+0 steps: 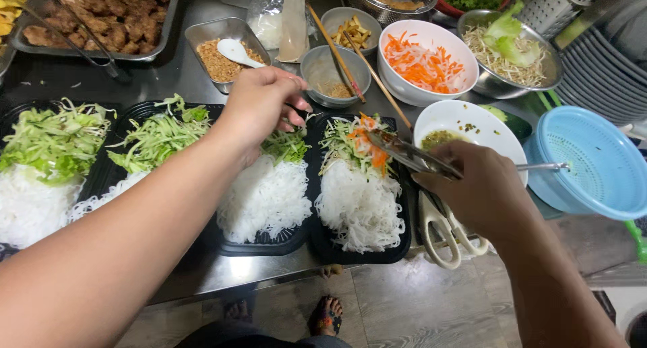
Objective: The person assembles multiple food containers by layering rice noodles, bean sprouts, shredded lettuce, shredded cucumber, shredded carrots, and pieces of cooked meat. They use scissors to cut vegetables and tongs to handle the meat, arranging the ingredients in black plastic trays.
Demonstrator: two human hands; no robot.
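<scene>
While a steel tabletop (pixel 182 72) carries everything, four black trays line its near edge, each holding white rice noodles and shredded greens; the rightmost black tray (pixel 323 243) also has carrot strips on top. Behind them sit a metal pan of fried meat (pixel 108 18), a pale blue colander (pixel 593 159), a white bowl of shredded carrot and radish (pixel 424 61), a steel bowl of bean sprouts and lettuce (pixel 512 55), and a white bowl of green sauce (pixel 465 129). The left hand (pixel 259 105) hovers above the third tray, fingers curled together, pinching a little of the greens (pixel 286 146). The right hand (pixel 478 190) is closed around metal tongs (pixel 404 152), whose tips rest over the carrot on the rightmost tray. White-handled scissors (pixel 441 237) lie just beside that tray, under the right hand.
</scene>
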